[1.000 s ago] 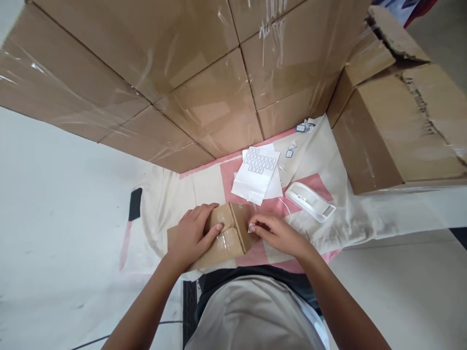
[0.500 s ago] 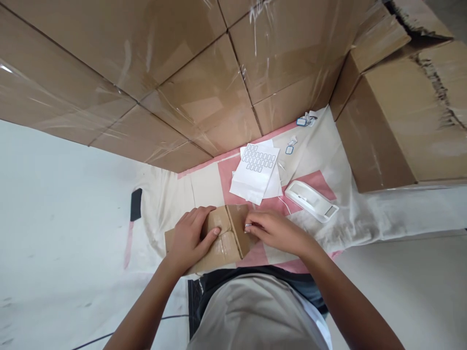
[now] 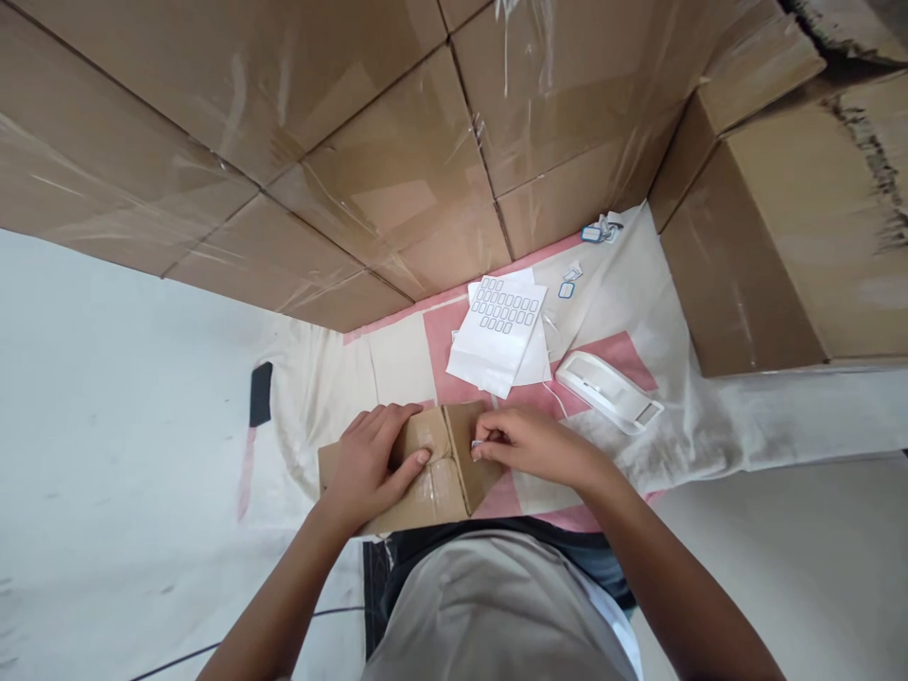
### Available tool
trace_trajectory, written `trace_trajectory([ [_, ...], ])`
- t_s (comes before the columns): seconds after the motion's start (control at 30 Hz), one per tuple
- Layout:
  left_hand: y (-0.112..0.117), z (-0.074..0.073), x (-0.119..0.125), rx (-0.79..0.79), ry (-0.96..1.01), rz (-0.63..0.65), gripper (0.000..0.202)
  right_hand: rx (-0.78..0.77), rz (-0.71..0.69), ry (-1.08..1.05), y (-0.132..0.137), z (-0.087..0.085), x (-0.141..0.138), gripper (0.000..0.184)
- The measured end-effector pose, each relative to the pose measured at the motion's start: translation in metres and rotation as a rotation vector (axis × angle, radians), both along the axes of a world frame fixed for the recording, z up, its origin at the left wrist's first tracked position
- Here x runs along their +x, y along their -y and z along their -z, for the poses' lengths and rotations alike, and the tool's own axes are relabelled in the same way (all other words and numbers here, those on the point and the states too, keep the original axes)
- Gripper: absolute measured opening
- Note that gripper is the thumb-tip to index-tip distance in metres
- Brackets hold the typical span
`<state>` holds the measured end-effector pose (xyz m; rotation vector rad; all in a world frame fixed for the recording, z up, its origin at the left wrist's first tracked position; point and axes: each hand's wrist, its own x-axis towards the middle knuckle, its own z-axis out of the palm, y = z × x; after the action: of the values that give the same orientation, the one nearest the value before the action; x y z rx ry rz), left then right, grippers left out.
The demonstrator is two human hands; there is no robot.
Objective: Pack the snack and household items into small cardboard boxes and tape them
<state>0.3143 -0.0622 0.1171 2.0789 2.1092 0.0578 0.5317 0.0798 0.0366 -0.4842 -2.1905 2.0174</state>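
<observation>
A small taped cardboard box (image 3: 441,478) lies on a pink-and-cream cloth (image 3: 617,312) in front of me. My left hand (image 3: 369,463) lies flat on the box top, fingers spread and the thumb pressed on the tape. My right hand (image 3: 525,445) is pinched at the box's right end face, holding a small white sticker (image 3: 477,444) against the cardboard. Just beyond the box lies a white sheet of blue-framed labels (image 3: 500,326).
A white tape dispenser (image 3: 608,390) lies right of the label sheet. Loose stickers (image 3: 567,284) and a small bundle (image 3: 600,229) lie further back. A wall of large wrapped cartons (image 3: 355,142) stands behind, another carton (image 3: 780,236) at right. A black object (image 3: 260,393) lies at left.
My right hand with the sticker has shifted slightly left along the box's end face. The left hand stays on the box top. The view has tilted a little.
</observation>
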Motion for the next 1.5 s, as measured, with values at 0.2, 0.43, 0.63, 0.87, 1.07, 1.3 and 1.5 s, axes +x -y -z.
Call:
trace_trajectory([
  [0.2, 0.0, -0.001, 0.0, -0.005, -0.011, -0.002, 0.04, -0.025, 0.006, 0.011, -0.001, 0.002, -0.001, 0.022],
  [0.43, -0.002, -0.001, 0.001, 0.016, -0.005, 0.031, 0.037, 0.058, 0.045, 0.155, -0.007, 0.01, -0.005, 0.037],
  [0.63, -0.003, -0.002, 0.0, 0.015, 0.001, 0.062, 0.037, 0.082, 0.139, 0.275, -0.006, 0.026, -0.007, 0.056],
  [0.87, -0.004, -0.003, 0.001, -0.003, -0.006, 0.04, 0.038, -0.019, 0.151, 0.138, 0.003, 0.028, 0.003, 0.055],
  [1.07, -0.005, -0.005, 0.002, 0.004, 0.019, 0.037, 0.038, 0.052, 0.272, -0.017, 0.007, 0.02, 0.002, 0.04],
  [1.3, -0.003, 0.0, -0.001, 0.055, 0.054, 0.062, 0.035, 0.213, 0.049, -0.063, 0.038, -0.002, 0.007, 0.138],
  [1.5, -0.002, -0.01, -0.004, 0.095, 0.081, 0.226, 0.043, 0.172, 0.253, -0.064, 0.067, 0.008, 0.025, 0.127],
])
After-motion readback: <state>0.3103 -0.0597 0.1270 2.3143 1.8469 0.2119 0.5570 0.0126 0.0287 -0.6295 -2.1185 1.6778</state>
